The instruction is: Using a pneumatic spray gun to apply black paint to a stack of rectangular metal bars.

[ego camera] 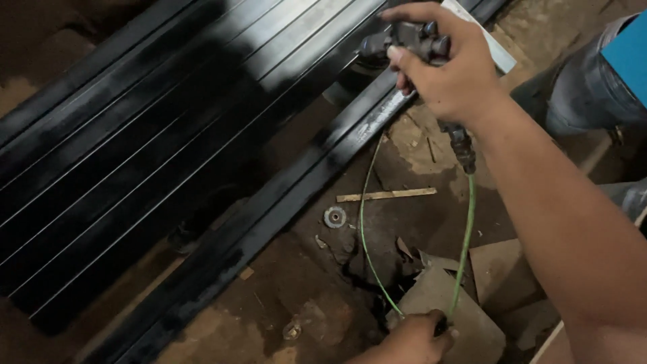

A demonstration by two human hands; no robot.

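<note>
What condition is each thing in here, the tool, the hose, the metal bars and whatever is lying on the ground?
Spray gun: gripped in the right hand, aimed at the bars.
Green hose: looped slack, pinched in the left hand.
Metal bars: lying side by side, coated black, glossy.
Nearest bar: partly bare metal.
Grinding disc: flat on the dirt.
Wood strip: lying loose.

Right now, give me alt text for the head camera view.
A right hand holds a spray gun over black-painted metal bars, while the left hand grips its looping green hose above a dirt floor.
</note>
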